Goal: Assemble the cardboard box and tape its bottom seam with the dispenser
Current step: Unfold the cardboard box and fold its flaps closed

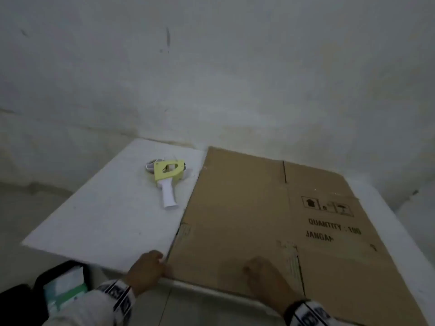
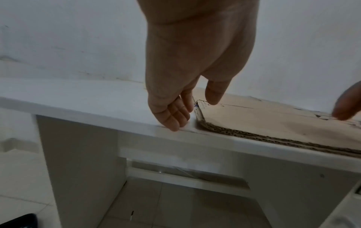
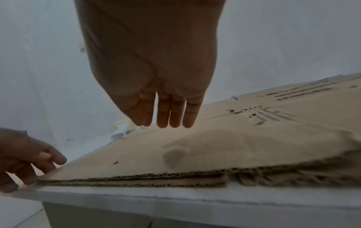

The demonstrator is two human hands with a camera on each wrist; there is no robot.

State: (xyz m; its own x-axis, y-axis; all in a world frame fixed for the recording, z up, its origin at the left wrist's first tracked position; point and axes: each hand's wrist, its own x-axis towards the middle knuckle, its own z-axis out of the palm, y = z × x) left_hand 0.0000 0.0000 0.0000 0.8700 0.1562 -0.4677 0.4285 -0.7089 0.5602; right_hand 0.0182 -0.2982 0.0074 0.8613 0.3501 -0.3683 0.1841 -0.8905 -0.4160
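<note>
White table [image 1: 106, 215]: flattened cardboard box [image 1: 259, 220], yellow tape dispenser [image 1: 168, 175] on top.

Your flattened cardboard box [image 1: 270, 220] is cut off at the right lower corner of the head view. The second printed line on it is too blurred to read fully. The tape roll behind the yellow dispenser [image 1: 168, 175] is mostly hidden. The bag [image 1: 63, 288] beside the bench [image 1: 106, 208] is cut off.

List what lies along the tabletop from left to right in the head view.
Bare white table → yellow-and-white tape dispenser → flattened cardboard box. At the near edge: left hand at the cardboard's corner → right hand over the cardboard.
</note>
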